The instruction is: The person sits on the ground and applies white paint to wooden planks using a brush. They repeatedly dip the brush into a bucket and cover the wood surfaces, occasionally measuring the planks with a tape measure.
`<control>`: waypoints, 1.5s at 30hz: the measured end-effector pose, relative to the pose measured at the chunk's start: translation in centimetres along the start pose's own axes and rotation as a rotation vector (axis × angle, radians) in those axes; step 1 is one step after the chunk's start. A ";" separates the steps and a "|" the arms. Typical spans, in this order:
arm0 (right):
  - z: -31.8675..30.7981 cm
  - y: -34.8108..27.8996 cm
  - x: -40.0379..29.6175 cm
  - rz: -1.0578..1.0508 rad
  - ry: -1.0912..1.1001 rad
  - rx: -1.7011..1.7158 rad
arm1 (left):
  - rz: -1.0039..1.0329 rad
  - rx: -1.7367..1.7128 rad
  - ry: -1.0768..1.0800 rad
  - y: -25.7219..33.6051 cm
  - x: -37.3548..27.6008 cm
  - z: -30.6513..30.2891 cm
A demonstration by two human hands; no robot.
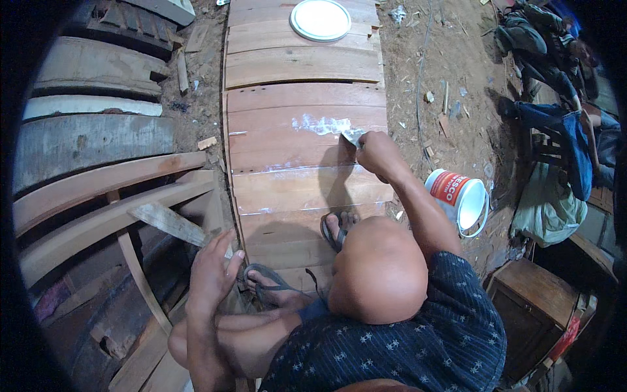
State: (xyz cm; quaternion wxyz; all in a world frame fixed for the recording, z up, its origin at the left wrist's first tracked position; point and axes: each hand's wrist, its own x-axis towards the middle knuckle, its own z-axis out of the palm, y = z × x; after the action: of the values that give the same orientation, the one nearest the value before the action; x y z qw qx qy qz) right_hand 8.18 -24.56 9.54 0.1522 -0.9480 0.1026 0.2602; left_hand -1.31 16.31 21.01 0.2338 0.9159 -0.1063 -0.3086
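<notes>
My right hand (379, 154) grips a putty knife (351, 135), its thin metal blade laid against a wooden plank panel (308, 100). Just left of the blade, a white smear of filler (321, 124) spreads across the boards. Thinner white lines of filler (303, 167) run along the joints nearer to me. My left hand (213, 272) is beside the panel's left edge, above my bent knee, fingers apart and apparently holding nothing. My feet in flip-flops (274, 284) rest on the near boards.
A round white lid (321, 19) lies at the panel's far end. A white bucket (468, 206) lies tipped to the right, near a cable (420, 88). Stacked timber and a wooden frame (117, 196) crowd the left. People (563, 112) sit at far right, near a wooden cabinet (534, 294).
</notes>
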 end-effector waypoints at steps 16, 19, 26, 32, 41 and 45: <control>0.1 4.8 -0.3 0.060 0.030 0.002 | 0.020 -0.004 0.003 0.1 0.6 0.6; -1.2 5.6 -0.1 0.085 0.044 0.024 | 0.016 -0.001 0.002 0.1 0.5 0.4; -1.5 2.1 -0.6 0.107 0.023 -0.037 | 0.059 -0.001 0.045 -0.5 0.4 0.1; 0.9 1.3 1.7 0.004 -0.034 0.016 | 0.084 -0.033 0.055 1.1 0.5 -0.7; -1.6 -1.6 0.2 0.062 -0.158 0.041 | 0.176 -0.022 0.083 0.8 -0.4 -1.2; -0.7 -3.3 1.8 0.105 -0.183 0.126 | 0.136 0.006 0.043 -0.9 -1.8 -0.8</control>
State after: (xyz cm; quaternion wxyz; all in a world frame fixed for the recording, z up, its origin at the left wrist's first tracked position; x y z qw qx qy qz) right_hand 10.94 -21.96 9.93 0.2063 -0.9021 0.1538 0.3463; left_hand -2.16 18.01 22.05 0.2537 0.9136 -0.1642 -0.2721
